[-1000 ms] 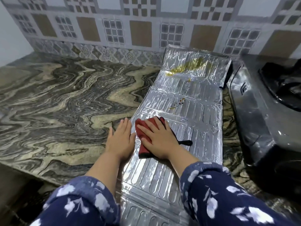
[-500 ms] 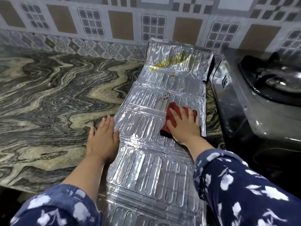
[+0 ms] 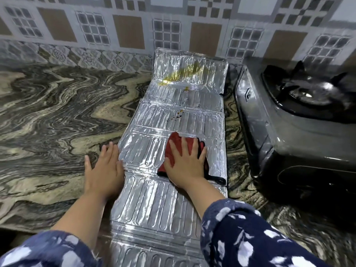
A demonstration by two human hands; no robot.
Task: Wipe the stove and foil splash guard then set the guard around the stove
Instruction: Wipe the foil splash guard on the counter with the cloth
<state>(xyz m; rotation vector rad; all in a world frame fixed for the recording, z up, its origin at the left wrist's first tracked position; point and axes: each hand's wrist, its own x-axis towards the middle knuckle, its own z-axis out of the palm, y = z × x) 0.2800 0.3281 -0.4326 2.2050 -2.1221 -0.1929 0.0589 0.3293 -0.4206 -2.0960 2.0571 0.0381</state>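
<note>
The right hand (image 3: 184,165) lies flat with straight, spread fingers pressing a red cloth (image 3: 174,149) onto the foil splash guard (image 3: 152,205). The left hand (image 3: 104,170) is also flat, fingers straight and together, on the marble counter (image 3: 48,116), its inner side touching the guard's left edge. The guard lies unfolded on the counter, its long axis running from the person to the tiled wall (image 3: 125,29), where its far panel tilts up. Yellow stains (image 3: 180,75) mark the far panels. Wide bare counter lies to the left; on the right only a narrow strip separates the guard from the stove (image 3: 279,143). A black strip of the cloth reaches the guard's right edge
</note>
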